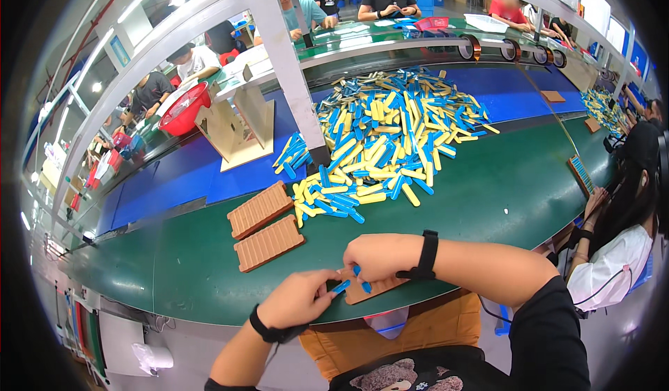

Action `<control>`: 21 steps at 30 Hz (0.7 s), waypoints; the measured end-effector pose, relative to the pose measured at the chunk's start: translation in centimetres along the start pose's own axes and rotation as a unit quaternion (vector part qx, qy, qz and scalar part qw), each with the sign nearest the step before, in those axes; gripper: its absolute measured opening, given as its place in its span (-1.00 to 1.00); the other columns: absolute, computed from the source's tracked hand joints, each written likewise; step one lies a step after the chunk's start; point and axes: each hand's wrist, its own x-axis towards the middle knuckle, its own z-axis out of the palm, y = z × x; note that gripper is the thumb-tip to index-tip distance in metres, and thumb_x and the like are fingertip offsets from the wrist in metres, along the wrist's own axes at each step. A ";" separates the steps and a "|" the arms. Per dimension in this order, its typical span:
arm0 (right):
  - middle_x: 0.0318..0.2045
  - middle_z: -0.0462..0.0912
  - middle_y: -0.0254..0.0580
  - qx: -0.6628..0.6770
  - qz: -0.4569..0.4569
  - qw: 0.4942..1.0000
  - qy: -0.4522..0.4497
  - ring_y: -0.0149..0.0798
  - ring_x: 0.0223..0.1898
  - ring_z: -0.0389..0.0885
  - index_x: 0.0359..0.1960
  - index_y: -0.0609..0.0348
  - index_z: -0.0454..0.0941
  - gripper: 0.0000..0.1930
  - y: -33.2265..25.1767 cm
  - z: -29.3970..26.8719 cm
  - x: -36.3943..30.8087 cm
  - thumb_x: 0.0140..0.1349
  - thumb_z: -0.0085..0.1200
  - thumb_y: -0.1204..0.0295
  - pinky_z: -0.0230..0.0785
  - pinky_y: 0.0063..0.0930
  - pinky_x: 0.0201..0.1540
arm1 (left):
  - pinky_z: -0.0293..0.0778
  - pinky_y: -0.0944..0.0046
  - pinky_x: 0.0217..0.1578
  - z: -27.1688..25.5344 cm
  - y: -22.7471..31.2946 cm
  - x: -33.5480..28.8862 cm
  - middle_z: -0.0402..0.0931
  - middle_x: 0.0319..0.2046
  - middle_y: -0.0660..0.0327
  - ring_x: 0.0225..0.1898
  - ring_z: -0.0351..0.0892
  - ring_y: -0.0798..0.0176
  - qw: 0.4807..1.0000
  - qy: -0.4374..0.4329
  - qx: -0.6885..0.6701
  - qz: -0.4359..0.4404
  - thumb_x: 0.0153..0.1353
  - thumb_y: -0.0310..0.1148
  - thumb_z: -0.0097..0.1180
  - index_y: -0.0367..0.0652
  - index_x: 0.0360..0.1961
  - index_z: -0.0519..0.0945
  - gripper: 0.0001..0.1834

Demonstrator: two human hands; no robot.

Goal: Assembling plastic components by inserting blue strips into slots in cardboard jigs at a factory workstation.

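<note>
My left hand (301,297) pinches a small flat blue strip (341,287) by the near edge of the green table. Close beside it, my right hand (374,256) reaches down over a brown slotted tray (357,295), its fingers closed on another blue strip (357,270). A blue piece (366,288) sits at the tray just below those fingers; whether it is part of the same strip I cannot tell. My right hand and wrist cover part of the tray.
A large heap of yellow and blue strips (376,154) lies ahead. Two brown slotted trays (270,242) rest left of it. A metal post (282,63) rises behind them, beside a wooden stand (247,133) and a red basket (187,109). A co-worker (613,251) sits at right.
</note>
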 end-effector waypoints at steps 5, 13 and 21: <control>-0.15 0.84 0.09 0.000 -0.010 0.999 0.053 0.19 -0.10 0.82 -0.06 0.27 0.73 -0.72 0.3 1.6 0.9 0.18 0.35 0.50 0.64 -0.05 -0.06 | 0.56 0.20 -0.36 4.3 1.0 -2.5 0.65 -0.48 0.15 -0.48 0.65 0.26 0.985 0.094 -0.125 -0.076 0.42 -0.46 0.32 -0.26 0.09 0.73 -0.74; -0.15 0.84 0.09 0.128 0.039 0.984 0.121 0.17 -0.06 0.85 -0.08 0.23 0.69 -0.78 0.7 3.0 0.9 0.32 0.35 0.41 0.67 -0.04 -0.05 | 0.59 0.11 -0.29 9.4 0.9 -1.4 0.64 -0.47 0.11 -0.45 0.66 0.09 0.968 0.240 -0.075 -0.005 0.35 -0.42 0.43 -0.27 -0.03 0.79 -0.78; -0.08 0.81 0.14 0.102 0.050 0.976 0.184 0.25 -0.04 0.79 0.02 0.21 0.65 -0.68 0.3 4.5 -0.3 0.36 0.38 0.31 0.63 0.00 0.02 | 0.57 0.10 -0.12 8.9 -0.9 -2.7 0.64 -0.14 0.07 -0.20 0.62 0.03 0.974 0.227 0.003 0.024 0.25 -0.38 0.55 -0.19 0.18 0.75 -0.53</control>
